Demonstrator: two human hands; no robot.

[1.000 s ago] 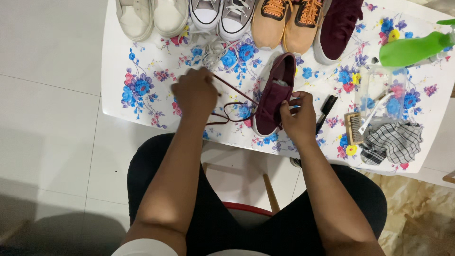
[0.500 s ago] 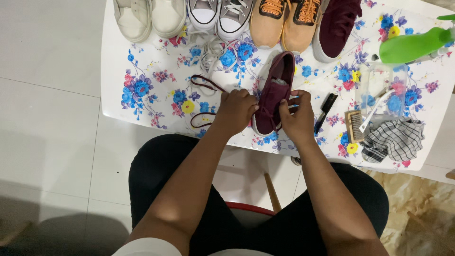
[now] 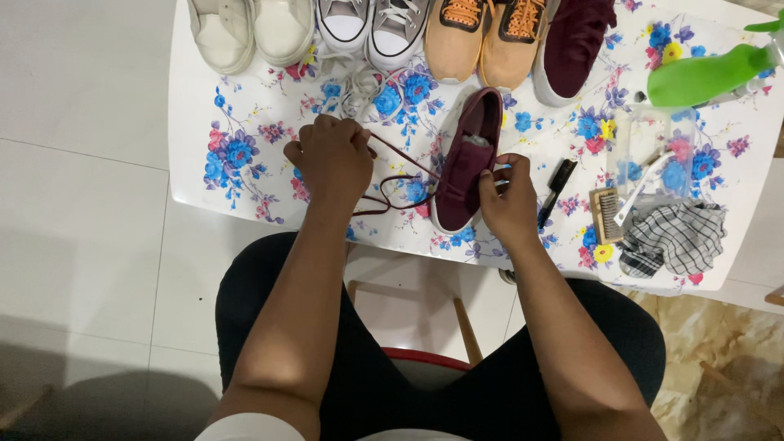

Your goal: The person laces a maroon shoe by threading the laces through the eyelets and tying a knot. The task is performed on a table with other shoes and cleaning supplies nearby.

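Now the left hand [image 3: 331, 155] is closed around the dark red lace [image 3: 390, 175] and draws it out sideways, away from the maroon shoe [image 3: 465, 163], which lies on the flowered table [image 3: 245, 155] near its front edge. The right hand [image 3: 510, 200] grips the shoe's side to keep it in place. To do this well, I think the pull should be slow and even, with the shoe pressed firmly, so the lace does not catch.

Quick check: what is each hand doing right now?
Left hand: closed on the maroon shoelace.
Right hand: gripping the side of the maroon shoe.
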